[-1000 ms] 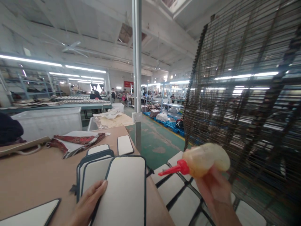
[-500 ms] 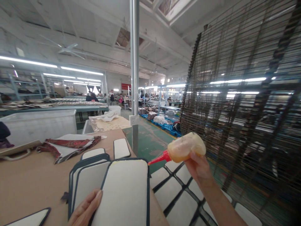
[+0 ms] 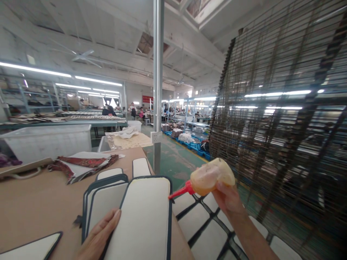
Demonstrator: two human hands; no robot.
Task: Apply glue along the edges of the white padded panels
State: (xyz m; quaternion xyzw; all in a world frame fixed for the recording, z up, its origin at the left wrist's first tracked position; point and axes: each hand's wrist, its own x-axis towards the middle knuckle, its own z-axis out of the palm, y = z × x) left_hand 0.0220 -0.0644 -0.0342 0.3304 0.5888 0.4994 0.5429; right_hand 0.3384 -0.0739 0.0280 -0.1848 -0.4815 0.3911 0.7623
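Observation:
In my right hand point(image 3: 227, 196) is a clear squeeze bottle point(image 3: 213, 177) of yellowish liquid, tilted so its red nozzle point(image 3: 181, 191) points down to the left. The nozzle tip meets the right edge of a white panel point(image 3: 143, 216) with a dark rounded border, just below its top right corner. A thin yellowish line runs along the panel's top edge. My left hand point(image 3: 104, 227) grips the panel's left edge, its thumb side on top and the other fingers hidden beneath. Several similar panels point(image 3: 107, 202) lie stacked under and left of it.
Another bordered panel point(image 3: 141, 168) lies farther back on the brown table point(image 3: 32, 206). Patterned fabric point(image 3: 84, 162) sits left, before a white bin point(image 3: 54, 141). A metal post point(image 3: 157, 90) rises beyond the table. More panels point(image 3: 208, 234) lie low right, near a large wire rack point(image 3: 271, 108).
The bottle's nozzle has slid down the panel's right edge, away from the top corner. My left hand still holds the panel, and the view has shifted slightly.

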